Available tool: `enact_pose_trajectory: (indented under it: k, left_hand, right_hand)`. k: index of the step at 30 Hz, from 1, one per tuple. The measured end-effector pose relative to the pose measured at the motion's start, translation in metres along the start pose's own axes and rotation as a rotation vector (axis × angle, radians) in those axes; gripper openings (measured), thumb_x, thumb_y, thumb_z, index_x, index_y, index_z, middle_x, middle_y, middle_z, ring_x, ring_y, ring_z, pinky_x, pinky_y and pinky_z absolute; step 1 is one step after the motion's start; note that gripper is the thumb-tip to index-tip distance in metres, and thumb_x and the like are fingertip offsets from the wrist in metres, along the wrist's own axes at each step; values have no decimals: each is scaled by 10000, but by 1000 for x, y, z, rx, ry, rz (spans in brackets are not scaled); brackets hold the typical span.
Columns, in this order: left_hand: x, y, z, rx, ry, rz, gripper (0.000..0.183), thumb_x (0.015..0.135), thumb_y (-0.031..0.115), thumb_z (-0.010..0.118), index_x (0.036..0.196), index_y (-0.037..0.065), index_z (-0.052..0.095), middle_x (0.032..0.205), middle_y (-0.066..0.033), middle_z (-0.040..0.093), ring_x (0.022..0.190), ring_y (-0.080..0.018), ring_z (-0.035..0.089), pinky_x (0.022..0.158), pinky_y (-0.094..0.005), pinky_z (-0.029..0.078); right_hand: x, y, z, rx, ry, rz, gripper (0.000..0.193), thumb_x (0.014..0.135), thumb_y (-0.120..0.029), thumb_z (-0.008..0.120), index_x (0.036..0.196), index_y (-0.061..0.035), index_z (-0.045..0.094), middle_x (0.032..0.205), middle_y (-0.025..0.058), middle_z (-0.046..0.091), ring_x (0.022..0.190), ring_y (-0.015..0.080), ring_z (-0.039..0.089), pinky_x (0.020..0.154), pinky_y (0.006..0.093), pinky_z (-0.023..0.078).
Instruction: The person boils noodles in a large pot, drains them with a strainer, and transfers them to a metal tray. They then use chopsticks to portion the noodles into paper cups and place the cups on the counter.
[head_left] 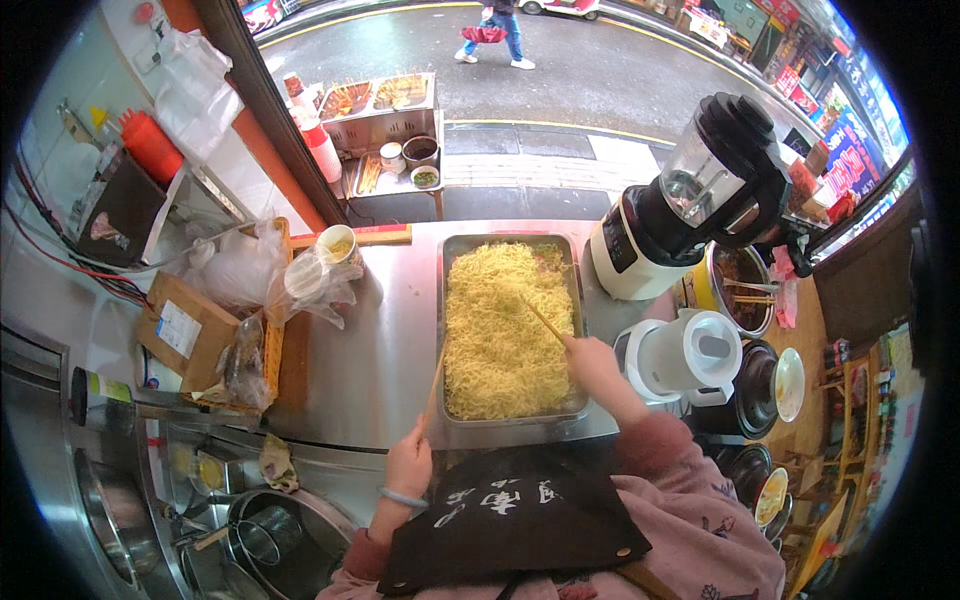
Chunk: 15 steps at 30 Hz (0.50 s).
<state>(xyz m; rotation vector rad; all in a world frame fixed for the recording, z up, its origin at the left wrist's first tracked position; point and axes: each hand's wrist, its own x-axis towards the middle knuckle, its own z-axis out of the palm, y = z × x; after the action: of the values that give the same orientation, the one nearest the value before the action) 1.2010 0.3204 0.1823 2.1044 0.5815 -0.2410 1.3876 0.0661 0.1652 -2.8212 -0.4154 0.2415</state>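
Observation:
A deep rectangular metal tray [436, 300] lies on the steel counter in front of me, heaped with thin yellow noodles [505, 340]. My right hand [592, 368] is closed around a chopstick [545, 318], whose tip reaches into the middle of the noodles. At the tray's near left corner, my left hand [410, 465] is closed on another chopstick [433, 390]. That one slants up along the tray's left side; whether its tip touches the noodles I cannot tell.
Right of the tray stand a blender [690, 190] and a white electric kettle [680, 352]. A paper cup [338, 246] and an orange basket [274, 350] of bags and a cardboard box sit left. A sink [300, 520] holds strainers. A street lies beyond the counter.

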Motion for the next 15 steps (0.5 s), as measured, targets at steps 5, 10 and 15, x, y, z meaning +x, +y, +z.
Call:
enact_pose_trajectory:
  k: [5, 10, 15]
  left_hand:
    - [12, 15, -1, 114, -23, 139, 379, 788, 120, 417, 1155, 34, 464, 754, -246, 536, 692, -395, 526, 604, -425, 415]
    - [37, 27, 7, 155, 21, 127, 349, 795, 120, 406, 1125, 50, 494, 787, -247, 540, 728, -394, 530, 626, -446, 415]
    - [20, 30, -7, 222, -132, 66, 343, 775, 115, 408, 1095, 60, 518, 790, -246, 551, 738, -396, 532, 647, -460, 418]
  right_hand:
    - [8, 11, -3, 14, -86, -14, 131, 709, -90, 470, 749, -25, 577, 695, 191, 574, 688, 350, 571, 629, 440, 453]
    - [41, 12, 22, 43, -69, 20, 154, 709, -88, 463, 776, -22, 585, 703, 190, 576, 707, 346, 568, 627, 439, 452]
    - [-48, 10, -43, 5, -210, 24, 212, 739, -110, 460, 873, -67, 618, 743, 179, 588, 718, 340, 571, 652, 434, 454]
